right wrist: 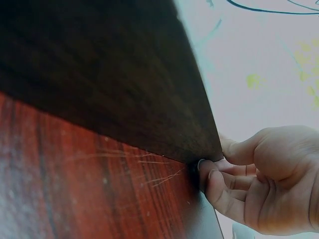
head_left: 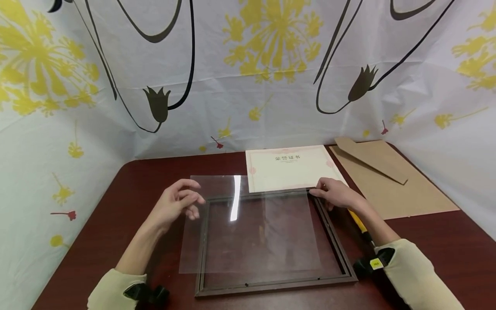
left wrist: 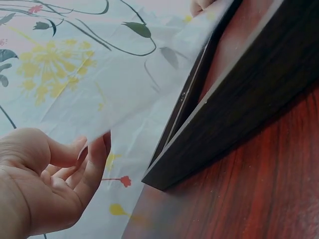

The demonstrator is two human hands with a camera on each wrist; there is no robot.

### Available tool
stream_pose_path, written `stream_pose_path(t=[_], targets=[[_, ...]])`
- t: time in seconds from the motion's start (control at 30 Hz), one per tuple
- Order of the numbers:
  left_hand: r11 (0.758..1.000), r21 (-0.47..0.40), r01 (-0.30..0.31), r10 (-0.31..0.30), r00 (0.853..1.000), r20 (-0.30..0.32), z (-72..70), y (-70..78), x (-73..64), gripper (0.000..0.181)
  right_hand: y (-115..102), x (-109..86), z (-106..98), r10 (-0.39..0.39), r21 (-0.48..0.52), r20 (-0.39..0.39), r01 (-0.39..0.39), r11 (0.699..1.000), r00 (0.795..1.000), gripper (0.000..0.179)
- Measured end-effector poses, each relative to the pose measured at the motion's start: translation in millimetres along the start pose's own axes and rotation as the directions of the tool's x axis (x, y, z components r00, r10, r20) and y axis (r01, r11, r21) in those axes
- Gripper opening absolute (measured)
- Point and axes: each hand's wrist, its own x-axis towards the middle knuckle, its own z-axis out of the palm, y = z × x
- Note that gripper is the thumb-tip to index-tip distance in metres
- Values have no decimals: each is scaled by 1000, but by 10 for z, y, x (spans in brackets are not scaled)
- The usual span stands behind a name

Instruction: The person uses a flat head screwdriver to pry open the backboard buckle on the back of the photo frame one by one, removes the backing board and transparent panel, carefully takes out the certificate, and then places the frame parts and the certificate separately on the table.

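A dark picture frame (head_left: 277, 285) lies on the table with its inside facing up. Over it, shifted to the left, is a clear plastic sheet (head_left: 222, 241) with a bright reflection on it. My left hand (head_left: 176, 204) pinches the sheet's left edge between thumb and fingers; in the left wrist view this hand (left wrist: 55, 184) shows beside the frame's corner. With my right hand (head_left: 335, 192) I grip the frame's far right corner. The right wrist view shows that hand's (right wrist: 271, 184) thumb at the frame's top edge and the fingers curled at its side.
Behind the frame lies a cream certificate (head_left: 288, 170) with printed characters. A brown backing board (head_left: 407, 196) with a stand flap (head_left: 372, 161) is at the right. A yellow-handled tool (head_left: 358, 221) lies partly under my right forearm. Patterned cloth (head_left: 232, 103) surrounds the table.
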Motion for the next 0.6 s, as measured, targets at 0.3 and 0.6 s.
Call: stream_pose_path(t=[0.3,0.6], targets=[[1000,22,-17,19,998,-68,-27,51,24,27,-1,-15,2,3,-1,-8,-3,1000,1000,27],[994,44,-99,105,984,-146,-59,136,75,26,-26,-31,29,-7,2,-12,7,1000,1000,28]])
